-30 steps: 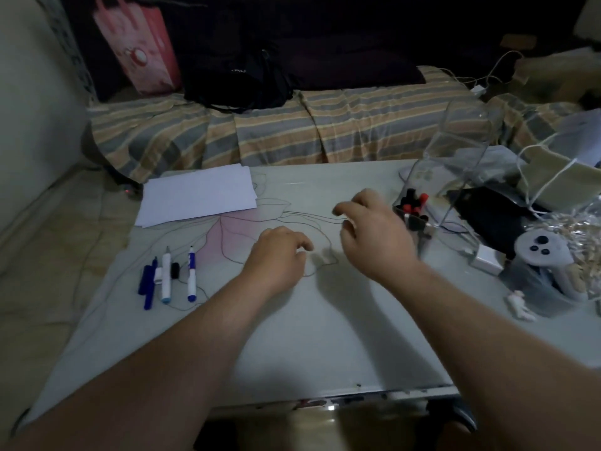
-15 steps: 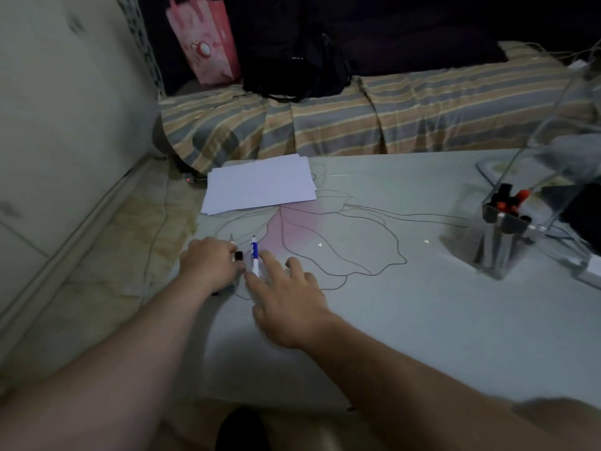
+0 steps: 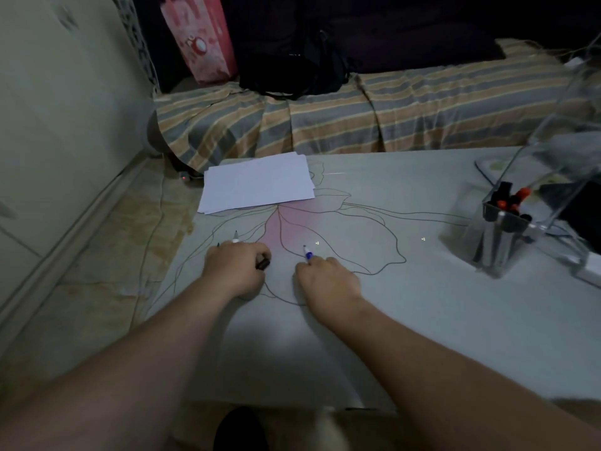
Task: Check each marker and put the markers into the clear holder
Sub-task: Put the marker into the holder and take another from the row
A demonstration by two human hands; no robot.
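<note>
My left hand [image 3: 234, 270] is closed over a bunch of markers [image 3: 235, 237] at the table's left edge; a white tip and a dark tip stick out past the knuckles, and a black cap [image 3: 262, 264] shows at the thumb. My right hand [image 3: 327, 277] grips a single blue-tipped marker [image 3: 307, 253], its point aimed away from me, a little right of the left hand. The clear holder [image 3: 499, 242] stands at the right of the table with several red and black markers in it.
A stack of white paper [image 3: 257, 182] lies at the table's far left. The table top [image 3: 406, 314] bears a drawn flower outline. A clear acrylic stand [image 3: 559, 151] leans behind the holder. A striped bed with a black bag and a pink bag lies beyond.
Both hands have closed. The right hand has drawn the blue-tipped marker away to the right of the group. The left hand stays over the other markers. The camera has swung left since a second ago.
</note>
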